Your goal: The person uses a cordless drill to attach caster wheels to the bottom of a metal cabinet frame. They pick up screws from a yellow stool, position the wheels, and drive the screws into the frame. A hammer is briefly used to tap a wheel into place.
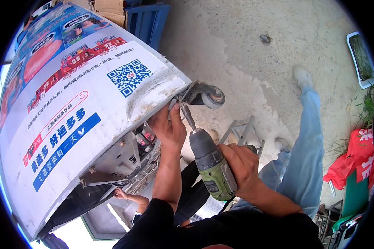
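Note:
My right hand grips a green and grey power drill, its bit pointing up at the bracket of a grey caster wheel. The wheel is fixed to the underside corner of a large white cabinet with printed stickers, tilted on its side. My left hand is raised beside the drill bit, thumb and fingers pressed against the cabinet's lower edge by the wheel bracket. Another person's hand reaches under the cabinet's exposed machinery lower down.
A person in light blue jeans and pale shoes stands on the concrete floor to the right. A metal frame lies on the floor behind the drill. Red cloth and weeds sit at the right edge; a blue crate is at the top.

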Tool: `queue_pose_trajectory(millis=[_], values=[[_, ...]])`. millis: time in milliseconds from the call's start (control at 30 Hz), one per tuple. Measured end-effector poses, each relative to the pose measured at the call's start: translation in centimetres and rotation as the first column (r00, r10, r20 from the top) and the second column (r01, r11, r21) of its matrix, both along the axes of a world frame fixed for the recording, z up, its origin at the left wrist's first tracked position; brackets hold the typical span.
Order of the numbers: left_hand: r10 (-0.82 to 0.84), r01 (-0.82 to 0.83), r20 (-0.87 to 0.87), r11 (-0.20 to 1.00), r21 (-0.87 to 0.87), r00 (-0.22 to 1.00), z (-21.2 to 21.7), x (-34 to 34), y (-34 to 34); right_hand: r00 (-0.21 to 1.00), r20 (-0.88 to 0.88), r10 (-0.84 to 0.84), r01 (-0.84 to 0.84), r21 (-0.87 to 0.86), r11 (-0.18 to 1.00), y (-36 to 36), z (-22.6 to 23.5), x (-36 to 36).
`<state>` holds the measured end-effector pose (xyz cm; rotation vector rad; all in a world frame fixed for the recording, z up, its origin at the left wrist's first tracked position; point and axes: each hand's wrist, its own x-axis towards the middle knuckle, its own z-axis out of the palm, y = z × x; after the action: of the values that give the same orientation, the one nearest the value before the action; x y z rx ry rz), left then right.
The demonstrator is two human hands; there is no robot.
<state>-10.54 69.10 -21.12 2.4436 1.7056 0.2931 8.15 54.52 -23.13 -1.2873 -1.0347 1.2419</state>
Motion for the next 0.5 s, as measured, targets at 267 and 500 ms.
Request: queue_pose_trajectory(millis=[267, 500], values=[[0.021, -0.021, -0.019, 1.000, -0.011, 1.000, 0.0, 0.0, -0.1, 0.998, 0.058, 0.001, -0.004, 0.042, 0.999, 0.0, -0.7, -0.3], [0.027, -0.027, 0.001, 0.999, -0.030, 1.000, 0.2, 0.1, -0.2, 0.997, 0.079, 0.010, -0.014, 0.052, 0.999, 0.1, -0.9, -0.3]])
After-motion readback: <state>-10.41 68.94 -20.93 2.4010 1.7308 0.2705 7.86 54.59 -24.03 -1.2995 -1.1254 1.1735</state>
